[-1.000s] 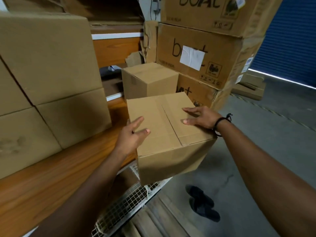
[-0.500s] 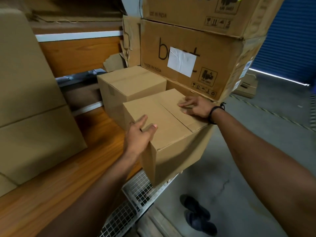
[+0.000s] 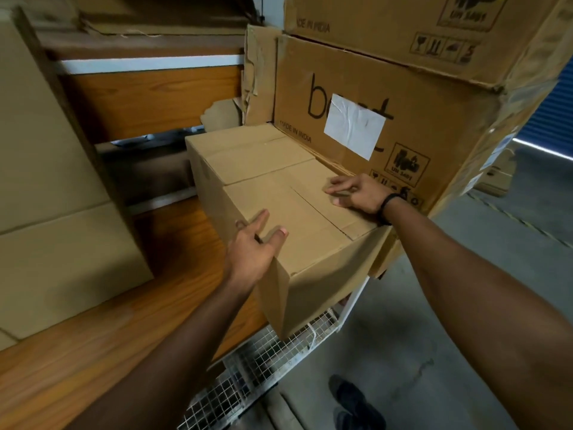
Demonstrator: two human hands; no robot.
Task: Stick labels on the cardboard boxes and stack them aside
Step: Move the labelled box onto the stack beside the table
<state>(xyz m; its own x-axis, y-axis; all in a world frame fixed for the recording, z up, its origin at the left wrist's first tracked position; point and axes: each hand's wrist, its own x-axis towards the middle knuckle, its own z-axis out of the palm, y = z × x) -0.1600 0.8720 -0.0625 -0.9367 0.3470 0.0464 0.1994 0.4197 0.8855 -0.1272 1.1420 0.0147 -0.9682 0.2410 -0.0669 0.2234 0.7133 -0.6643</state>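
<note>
I am pressing my left hand [image 3: 252, 254], fingers straight, against the near left edge of the cardboard box [image 3: 297, 221] and resting my right hand [image 3: 356, 193], fingers loosely bent and gripping nothing, on its top. The box is sitting at the worktop [image 3: 93, 352] edge, touching a second box [image 3: 248, 153] behind.

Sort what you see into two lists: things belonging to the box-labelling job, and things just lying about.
Job: near cardboard box, second box behind it, left hand, right hand.
Lying about: wire mesh, shoe, blue shutter.
</note>
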